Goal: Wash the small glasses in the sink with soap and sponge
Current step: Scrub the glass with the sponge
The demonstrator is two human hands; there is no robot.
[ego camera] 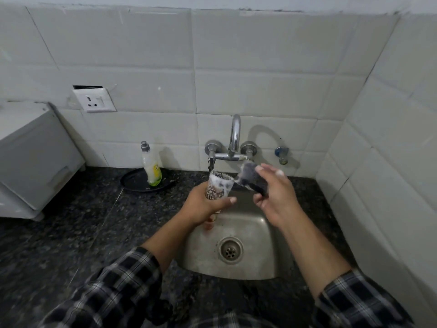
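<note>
The left hand (205,205) gripped a sudsy small glass (218,187) upright over the sink's (261,235) far-left corner. Just to its right, the right hand (275,197) pinched a dark, blurred sponge (251,181), seemingly touching the glass rim. The soap bottle (151,167) stood far left on a black plate (132,182).

A: That sink (267,223) is looking like dull brushed steel; the tap (235,133) is shining, chrome.
B: The desk (82,221) is showing dark speckled polished stone. The glass (216,189) is looking clear, patterned, foam-coated.
A: The sponge (254,183) is looking dark, sudsy; the bottle (151,166) is reading as translucent plastic.
</note>
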